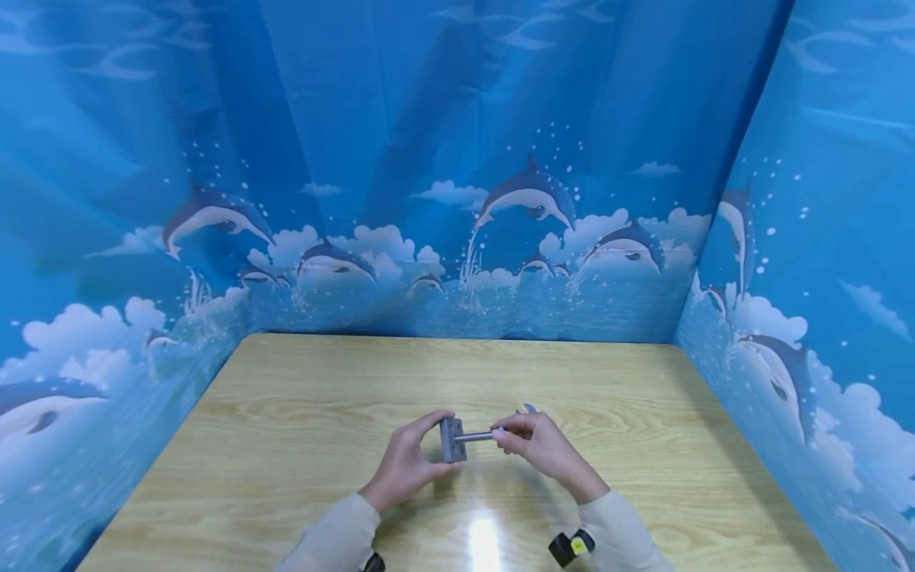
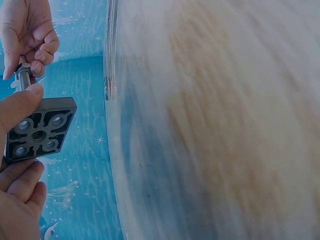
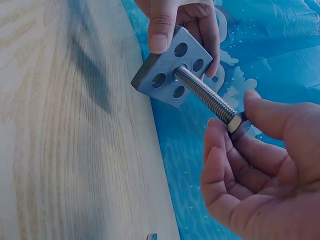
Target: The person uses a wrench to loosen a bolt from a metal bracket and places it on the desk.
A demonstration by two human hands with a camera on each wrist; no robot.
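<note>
A grey square plate (image 1: 453, 441) with several round holes is held upright above the table by my left hand (image 1: 407, 467), thumb and fingers gripping opposite edges. A long threaded bolt (image 3: 206, 95) stands out from the middle of the plate, its far end in the centre hole. My right hand (image 1: 545, 450) pinches the bolt's hex end between thumb and fingers. From the left wrist, the plate's ribbed back (image 2: 60, 131) shows, with a threaded centre hole. How deep the bolt sits is hard to tell.
A metal tool end (image 1: 527, 408), perhaps a wrench, lies on the wooden table (image 1: 322, 381) behind my right hand, mostly hidden by it. Blue dolphin-print curtains (image 1: 400, 199) enclose the table's back and sides.
</note>
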